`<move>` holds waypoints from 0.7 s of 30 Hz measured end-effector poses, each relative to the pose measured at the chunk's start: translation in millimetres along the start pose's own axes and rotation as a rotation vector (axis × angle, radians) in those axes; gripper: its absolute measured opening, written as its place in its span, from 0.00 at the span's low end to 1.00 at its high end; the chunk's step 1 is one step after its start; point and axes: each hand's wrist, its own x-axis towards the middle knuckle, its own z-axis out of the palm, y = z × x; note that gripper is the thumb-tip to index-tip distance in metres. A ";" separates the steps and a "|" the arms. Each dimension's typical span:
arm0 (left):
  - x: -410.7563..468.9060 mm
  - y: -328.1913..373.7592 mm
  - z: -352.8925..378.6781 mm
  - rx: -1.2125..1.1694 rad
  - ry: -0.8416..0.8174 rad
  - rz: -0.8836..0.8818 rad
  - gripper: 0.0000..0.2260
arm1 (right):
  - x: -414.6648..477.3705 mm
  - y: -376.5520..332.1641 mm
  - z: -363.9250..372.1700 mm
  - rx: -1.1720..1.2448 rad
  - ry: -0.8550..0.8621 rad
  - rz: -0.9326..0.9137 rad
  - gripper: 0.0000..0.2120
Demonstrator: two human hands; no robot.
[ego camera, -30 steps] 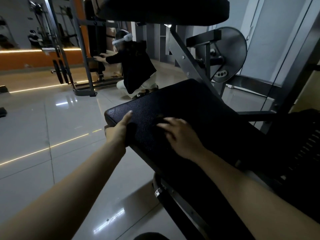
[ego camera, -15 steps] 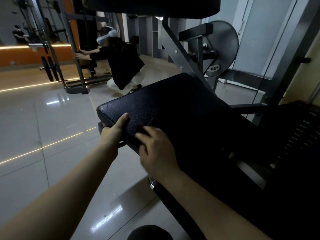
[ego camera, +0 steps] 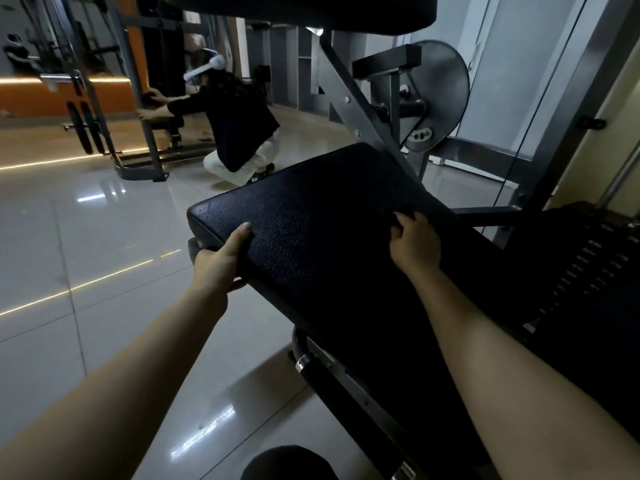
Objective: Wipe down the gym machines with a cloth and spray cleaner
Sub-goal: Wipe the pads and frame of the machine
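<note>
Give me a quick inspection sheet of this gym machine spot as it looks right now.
Surface: black pad, textured, sloping.
Job's things: cloth, spray bottle: nothing seen.
Clutter: nothing seen.
Hands: left hand grips the pad's left edge, thumb on top; right hand rests on the pad, fingers curled, contents unclear.
Cables: nothing seen.
Surroundings: shiny tiled floor; another person crouches at a rack; round metal disc behind the pad.
</note>
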 end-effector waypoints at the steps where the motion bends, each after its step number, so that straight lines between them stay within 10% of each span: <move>1: -1.8 1.4 1.1 -0.011 -0.006 0.008 0.16 | -6.8 -6.3 -0.5 0.033 0.001 0.004 0.20; 14: -33.1 -27.4 27.3 -0.202 0.009 -0.053 0.29 | -166.6 -71.3 -13.4 0.212 -0.164 -0.603 0.20; 21: -27.5 -36.8 22.9 -0.165 0.017 0.010 0.30 | -212.2 12.8 -33.9 0.135 0.003 -0.007 0.19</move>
